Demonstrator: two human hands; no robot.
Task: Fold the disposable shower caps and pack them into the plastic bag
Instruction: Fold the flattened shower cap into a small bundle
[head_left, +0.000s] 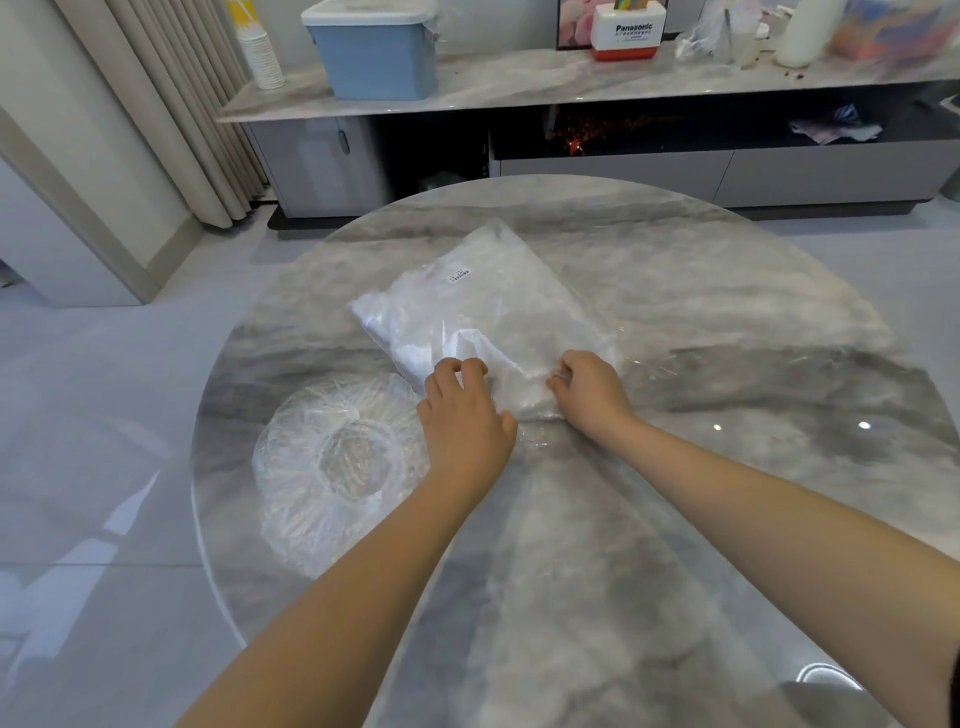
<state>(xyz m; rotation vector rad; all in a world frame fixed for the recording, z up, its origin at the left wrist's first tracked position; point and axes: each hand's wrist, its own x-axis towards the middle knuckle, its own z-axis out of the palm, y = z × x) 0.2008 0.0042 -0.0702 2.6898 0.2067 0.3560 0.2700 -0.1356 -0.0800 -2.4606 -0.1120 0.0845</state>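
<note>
A clear plastic bag (483, 306) stuffed with white folded shower caps lies slanted across the middle of the round marble table (727, 338). Both hands are at its near, open end. My left hand (462, 410) has its fingers curled on the bag's near left edge. My right hand (592, 395) grips the bag's mouth, its fingertips tucked into the plastic. One unfolded transparent shower cap (337, 467) lies spread flat on the table, left of my left wrist, untouched.
Behind the table stands a long low marble-topped cabinet (519, 88) with a blue lidded bin (376, 49), a stack of paper cups (262, 57), a red and white box (628, 31) and other clutter. Curtains (171, 104) hang at the left. Pale floor tiles surround the table.
</note>
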